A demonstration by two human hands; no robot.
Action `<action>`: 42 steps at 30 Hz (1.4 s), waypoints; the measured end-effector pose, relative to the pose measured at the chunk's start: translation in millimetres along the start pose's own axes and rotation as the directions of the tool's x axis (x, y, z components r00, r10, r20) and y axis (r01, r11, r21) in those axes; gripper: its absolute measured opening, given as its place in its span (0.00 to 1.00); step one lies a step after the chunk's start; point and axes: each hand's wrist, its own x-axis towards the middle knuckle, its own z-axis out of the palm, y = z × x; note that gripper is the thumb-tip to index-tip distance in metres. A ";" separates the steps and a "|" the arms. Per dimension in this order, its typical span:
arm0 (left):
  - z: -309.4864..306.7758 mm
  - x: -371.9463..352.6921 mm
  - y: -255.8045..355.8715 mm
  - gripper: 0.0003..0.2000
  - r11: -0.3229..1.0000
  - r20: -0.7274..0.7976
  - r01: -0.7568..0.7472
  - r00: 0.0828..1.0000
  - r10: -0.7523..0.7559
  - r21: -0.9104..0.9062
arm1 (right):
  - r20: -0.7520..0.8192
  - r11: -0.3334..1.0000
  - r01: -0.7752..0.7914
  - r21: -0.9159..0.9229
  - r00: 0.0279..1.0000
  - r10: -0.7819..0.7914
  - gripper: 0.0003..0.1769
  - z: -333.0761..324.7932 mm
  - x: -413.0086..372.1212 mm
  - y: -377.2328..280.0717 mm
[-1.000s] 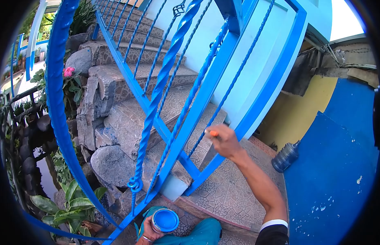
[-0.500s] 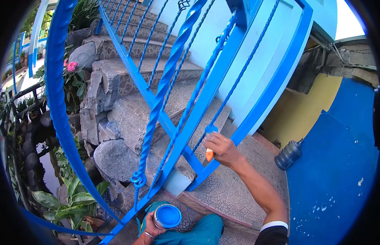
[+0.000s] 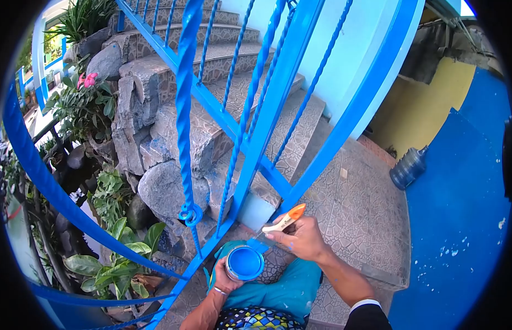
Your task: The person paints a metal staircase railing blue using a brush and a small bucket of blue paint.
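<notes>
My left hand (image 3: pixel 223 279) is wrapped round the side of a paint can (image 3: pixel 245 263) filled with bright blue paint, held over my lap. In my right hand (image 3: pixel 301 237) is a paintbrush (image 3: pixel 288 219) with an orange-tipped pale handle, gripped between thumb and fingers. Its blue-coated bristles point down and left, right at the can's rim. Just beyond both hands rises a blue metal railing (image 3: pixel 272 118) with twisted bars. One twisted bar (image 3: pixel 184 110) ends in a small ring near my left side.
Tiled stone steps (image 3: pixel 223 63) climb behind the railing, edged by large rocks (image 3: pixel 166 187). Leafy plants (image 3: pixel 110 269) grow at the left. A large plastic water bottle (image 3: pixel 408 168) lies at the right by a paint-spattered blue surface (image 3: pixel 454 220).
My right hand has brought the brush down from a twisted railing bar to the paint can. The view has shifted, and the can sits slightly higher and further right.
</notes>
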 end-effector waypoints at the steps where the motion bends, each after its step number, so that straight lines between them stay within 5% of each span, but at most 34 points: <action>1: 8.1 -2.5 -2.2 0.32 1.000 -0.003 -0.018 1.000 0.018 -0.002 | 0.007 0.991 -0.023 0.129 1.000 0.022 0.17 8.5 -5.6 -4.0; 5: 22.0 -6.9 -4.9 0.32 0.999 -0.017 -0.035 0.999 0.036 0.031 | 0.113 0.977 -0.113 -0.180 0.984 0.135 0.13 25.4 -18.9 -0.6; 8: 7.8 -1.8 -6.5 0.33 0.998 -0.053 -0.054 0.997 0.056 0.041 | 0.127 0.900 0.185 -0.394 0.981 -0.146 0.16 41.4 -24.3 13.8; 15: -17.7 5.7 -7.9 0.36 0.995 -0.041 -0.092 0.995 0.093 0.031 | 0.154 0.839 0.134 -0.528 0.986 -0.061 0.14 65.4 -28.8 51.0; 21: -8.4 3.5 -7.0 0.34 0.998 -0.080 -0.063 0.995 0.065 0.026 | 0.075 0.902 0.125 -0.412 0.992 -0.103 0.17 50.9 -30.0 49.9; 31: 10.9 -0.3 -8.3 0.29 0.997 -0.081 -0.060 0.995 0.063 0.042 | -0.152 0.924 -0.268 -0.271 0.960 0.234 0.16 16.0 -41.0 34.5; 37: 8.0 4.1 -9.3 0.30 0.998 -0.093 -0.043 0.995 0.047 0.047 | -0.285 0.960 -0.142 -0.242 0.956 0.070 0.15 4.9 -52.9 41.2; 42: 1.0 7.3 -8.8 0.30 0.997 -0.114 -0.053 0.992 0.058 0.050 | -0.217 0.980 -0.177 -0.086 0.964 0.155 0.13 8.6 -59.7 41.5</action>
